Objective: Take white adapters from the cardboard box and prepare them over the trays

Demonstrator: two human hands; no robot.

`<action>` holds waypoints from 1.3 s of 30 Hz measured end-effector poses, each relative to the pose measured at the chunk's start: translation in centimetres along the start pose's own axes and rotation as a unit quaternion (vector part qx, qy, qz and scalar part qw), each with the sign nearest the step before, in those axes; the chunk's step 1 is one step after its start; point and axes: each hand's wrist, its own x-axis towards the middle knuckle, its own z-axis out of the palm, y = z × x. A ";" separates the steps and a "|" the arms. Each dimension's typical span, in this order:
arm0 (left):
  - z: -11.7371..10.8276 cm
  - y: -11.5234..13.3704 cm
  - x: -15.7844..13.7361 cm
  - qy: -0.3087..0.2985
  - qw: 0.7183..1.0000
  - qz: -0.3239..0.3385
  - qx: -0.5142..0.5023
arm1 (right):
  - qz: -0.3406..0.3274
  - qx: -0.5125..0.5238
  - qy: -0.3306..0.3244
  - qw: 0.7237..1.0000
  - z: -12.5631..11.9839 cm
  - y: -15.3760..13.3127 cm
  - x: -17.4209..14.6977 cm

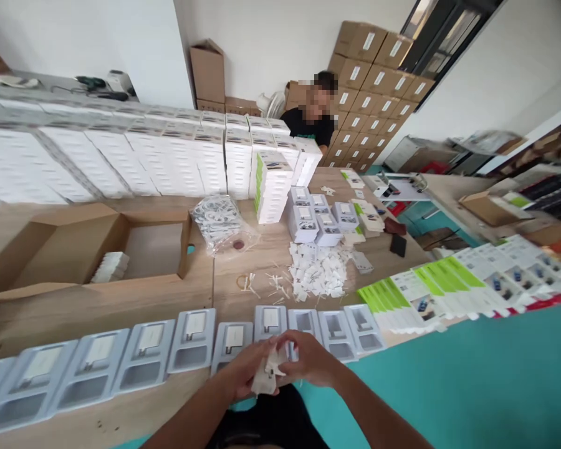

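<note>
Two hands meet at 6 o'clock, just over the near edge of the worktop [121, 299]. Left hand [247, 371]: fingers curled, grip closed on a small bundle of white packets [267, 374], which hangs down between both palms. Right hand [308, 358]: fingers bent inward, fingertips [285, 346] pinching the top of the same bundle. Both grips are nearly shut; only the packets separate them. Blur hides the exact finger count on the bundle.

Directly beyond the hands, a row of grey trays [191, 340] runs along the worktop edge from 8 o'clock to 4 o'clock. Each tray carries a white insert in its upper pocket. The hands hover just in front of the trays at the row's centre; contact with them cannot be determined.

At 12 o'clock from the hands, a loose heap of white packets of the same kind [318, 271] lies on the worktop, with a few white sticks [266, 284] scattered just beside it at 9 o'clock of the heap. A clear bag [217, 221] of coiled white items lies further back, at 11 o'clock. An open carton [88, 246] sits at 10 o'clock, a small white stack inside it.

Green-and-white flat boxes [430, 287] fan out at 2 o'clock. Small white boxes [318, 218] and one tall stack [273, 187] stand at 1 o'clock. White box stacks [121, 156] fill the far side. A person [313, 118] sits at the far end, brown cartons [374, 81] behind.
</note>
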 end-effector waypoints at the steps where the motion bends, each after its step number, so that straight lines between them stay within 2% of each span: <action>1: 0.7 -0.3 0.8 0.007 1.000 -0.009 0.004 | 0.012 -0.014 0.023 1.000 -1.1 1.6 0.2; 3: 2.1 -0.9 3.0 0.012 0.999 -0.040 0.022 | 0.044 -0.053 0.079 0.994 -3.3 5.7 0.8; 5: 3.4 -1.5 5.4 0.017 0.996 -0.072 0.042 | 0.047 -0.102 0.110 0.988 -4.9 9.7 1.9; 7: 4.3 -2.3 7.8 0.048 0.995 -0.077 0.045 | -0.005 -0.154 0.101 0.983 -5.5 12.8 2.9; 10: 4.8 -3.7 10.4 0.092 0.993 -0.067 0.034 | -0.116 -0.209 0.062 0.969 -5.2 15.4 4.1; 12: 4.7 -4.4 11.2 0.110 0.992 -0.060 0.024 | -0.147 -0.225 0.053 0.962 -5.0 16.0 4.6; 15: 4.7 -4.7 11.3 0.138 0.989 -0.054 0.008 | -0.137 -0.242 0.064 0.959 -5.1 15.8 4.7; 18: 5.6 -4.1 10.7 0.140 0.989 -0.043 -0.016 | -0.118 -0.177 0.068 0.975 -5.9 13.9 3.8; 20: 6.8 -3.4 10.4 0.130 0.991 -0.034 -0.026 | -0.117 -0.073 0.015 0.990 -6.8 11.9 2.6; 22: 8.3 -2.5 10.5 0.127 0.992 -0.004 -0.027 | -0.125 0.009 -0.060 0.990 -7.9 9.9 1.2; 25: 10.5 -1.6 11.5 0.125 0.990 0.058 -0.023 | -0.119 0.036 -0.118 0.985 -9.5 8.8 -0.4; 27: 11.2 -1.3 12.5 0.098 0.994 0.046 -0.025 | -0.095 0.022 -0.109 0.989 -10.9 10.0 -1.0; 29: 11.2 -1.3 13.4 0.082 0.997 0.003 -0.010 | -0.056 -0.006 -0.063 0.996 -12.4 12.5 -1.3; 32: 10.6 -1.6 14.2 0.092 0.994 -0.038 0.052 | -0.008 -0.082 0.013 0.997 -14.2 17.0 -1.1; 35: 10.3 -1.7 14.6 0.082 0.990 -0.044 0.106 | -0.048 -0.150 0.031 0.987 -14.5 20.7 -0.5; 39: 10.7 -2.5 14.0 0.086 0.992 0.004 0.091 | -0.135 -0.229 0.042 0.963 -12.6 23.2 -0.6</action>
